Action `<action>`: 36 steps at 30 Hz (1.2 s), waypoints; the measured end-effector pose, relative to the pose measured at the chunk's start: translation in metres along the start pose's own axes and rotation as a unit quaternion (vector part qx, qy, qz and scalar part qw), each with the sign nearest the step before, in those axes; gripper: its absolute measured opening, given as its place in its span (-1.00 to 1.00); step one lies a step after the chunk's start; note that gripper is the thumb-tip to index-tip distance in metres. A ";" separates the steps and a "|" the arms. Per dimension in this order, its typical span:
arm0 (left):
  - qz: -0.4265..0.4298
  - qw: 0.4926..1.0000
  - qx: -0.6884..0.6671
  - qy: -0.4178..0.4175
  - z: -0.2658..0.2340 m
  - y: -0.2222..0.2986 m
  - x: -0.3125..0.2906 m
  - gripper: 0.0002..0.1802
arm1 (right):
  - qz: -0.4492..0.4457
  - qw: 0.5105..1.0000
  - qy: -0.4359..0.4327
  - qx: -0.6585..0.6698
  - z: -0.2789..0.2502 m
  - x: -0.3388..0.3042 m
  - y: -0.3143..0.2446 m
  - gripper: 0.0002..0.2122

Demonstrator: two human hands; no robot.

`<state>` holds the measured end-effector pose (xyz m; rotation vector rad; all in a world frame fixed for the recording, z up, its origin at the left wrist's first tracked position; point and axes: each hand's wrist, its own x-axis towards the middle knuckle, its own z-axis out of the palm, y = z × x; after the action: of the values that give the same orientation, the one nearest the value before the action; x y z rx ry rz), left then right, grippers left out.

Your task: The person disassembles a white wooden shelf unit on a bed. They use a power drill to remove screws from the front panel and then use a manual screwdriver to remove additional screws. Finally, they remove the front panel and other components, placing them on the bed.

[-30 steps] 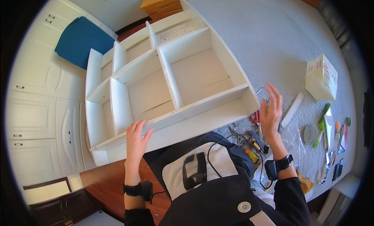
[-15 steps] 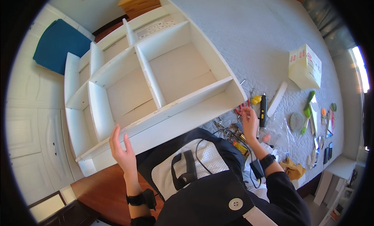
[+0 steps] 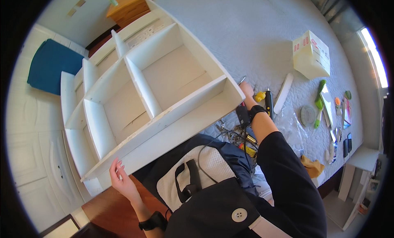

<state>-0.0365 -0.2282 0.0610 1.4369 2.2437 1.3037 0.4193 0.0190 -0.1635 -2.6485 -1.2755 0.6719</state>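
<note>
A white shelving unit [image 3: 164, 127] with several compartments lies tilted across the bed, its open side facing up. By its lower left edge my left hand [image 3: 122, 182] hovers open, fingers loosely bent and nothing in them. My right hand [image 3: 246, 90] reaches past the unit's right corner, beside a slim metal tool [image 3: 242, 79] and a small yellow object [image 3: 259, 96]. Its fingers are mostly hidden, so whether they grip the tool cannot be made out. Near that wrist lie a black cylindrical tool [image 3: 269, 102] and a pile of small metal hardware [image 3: 232, 133].
On the grey quilted bed [image 3: 254, 29] stand a pale box [image 3: 312, 55], a white strip [image 3: 283, 93], a tape roll [image 3: 307, 115], green-handled tools [image 3: 319, 102] and clear plastic [image 3: 289, 127]. A black-and-white bag [image 3: 205, 164] lies before me. A blue panel [image 3: 53, 66] leans at far left.
My right hand has moved forward past the shelving unit's corner, toward the slim metal tool. My left hand has dropped lower, away from the unit's edge. The view has shifted slightly.
</note>
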 end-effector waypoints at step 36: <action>-0.398 0.770 -0.379 -0.325 0.109 -0.006 -0.103 -0.54 | -0.135 0.741 -0.545 0.368 0.013 -0.306 -0.103 -0.64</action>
<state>0.0732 -0.2497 -0.0391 0.4068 1.3023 0.9721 0.1736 -0.1513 -0.0417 -1.2744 -1.0910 2.2427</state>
